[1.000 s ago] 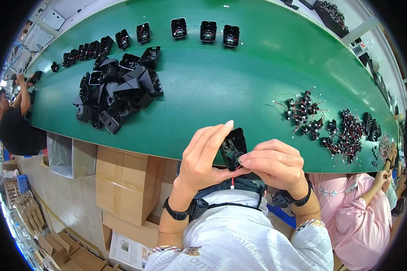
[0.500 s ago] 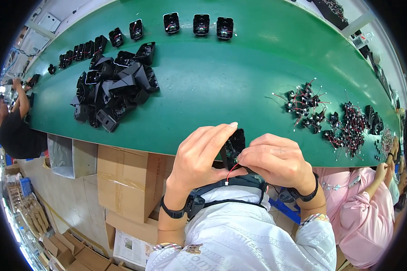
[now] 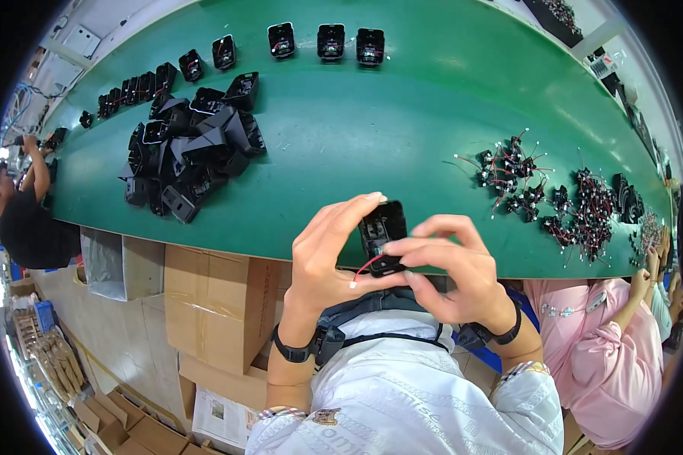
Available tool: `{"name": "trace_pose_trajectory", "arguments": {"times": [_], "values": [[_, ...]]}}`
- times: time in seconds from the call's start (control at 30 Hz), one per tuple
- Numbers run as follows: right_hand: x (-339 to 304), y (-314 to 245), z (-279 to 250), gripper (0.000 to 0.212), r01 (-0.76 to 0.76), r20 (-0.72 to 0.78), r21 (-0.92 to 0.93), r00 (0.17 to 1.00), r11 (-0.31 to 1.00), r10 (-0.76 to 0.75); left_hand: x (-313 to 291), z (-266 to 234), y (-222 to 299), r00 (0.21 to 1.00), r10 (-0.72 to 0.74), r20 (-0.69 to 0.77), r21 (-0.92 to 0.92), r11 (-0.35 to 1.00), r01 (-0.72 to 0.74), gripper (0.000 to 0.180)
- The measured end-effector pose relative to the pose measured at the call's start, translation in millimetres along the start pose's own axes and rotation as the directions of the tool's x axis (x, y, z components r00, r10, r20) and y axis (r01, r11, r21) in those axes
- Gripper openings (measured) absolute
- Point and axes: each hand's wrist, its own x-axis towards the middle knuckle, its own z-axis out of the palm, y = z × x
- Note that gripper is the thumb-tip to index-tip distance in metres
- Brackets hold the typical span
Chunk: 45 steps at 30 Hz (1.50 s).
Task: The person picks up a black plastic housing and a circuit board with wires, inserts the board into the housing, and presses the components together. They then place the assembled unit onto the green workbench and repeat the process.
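Housing (image 3: pixel 385 226) is blk, hollow & boxy, in L hand (image 3: pixel 320 254).

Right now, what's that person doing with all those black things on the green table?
The person holds an open black case in the left hand, and the right hand's fingers reach into its lower part. A red wire with a white plug hangs out of it. On the green table, a heap of black cases lies to the left, a row of open cases runs along the far side, and small black parts with red wires lie to the right.
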Motion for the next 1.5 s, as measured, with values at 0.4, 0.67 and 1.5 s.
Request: {"name": "trace_pose_trajectory", "arguments": {"times": [0.4, 0.67, 1.5], "values": [[49.3, 19.2, -3.0, 0.080, -0.137, 0.146, -0.004, 0.980, 0.990, 0.137, 12.8, 23.0, -16.8, 0.958, 0.212, -0.193, 0.195, 0.965, -0.175, 0.087], [166.1, 156.4, -56.5, 0.072, -0.165, 0.078, -0.561, 0.965, 0.811, 0.250, 73.4, -80.2, -66.3, 0.984, -0.003, -0.180, 0.795, 0.588, 0.147, 0.052], [48.5, 98.1, -122.6, 0.020, 0.030, 0.378, -0.677, 0.872, 0.735, 0.312, 64.7, -26.1, -34.4, 0.885, -0.036, 0.465, 0.334, 0.933, -0.137, 0.063]]}}
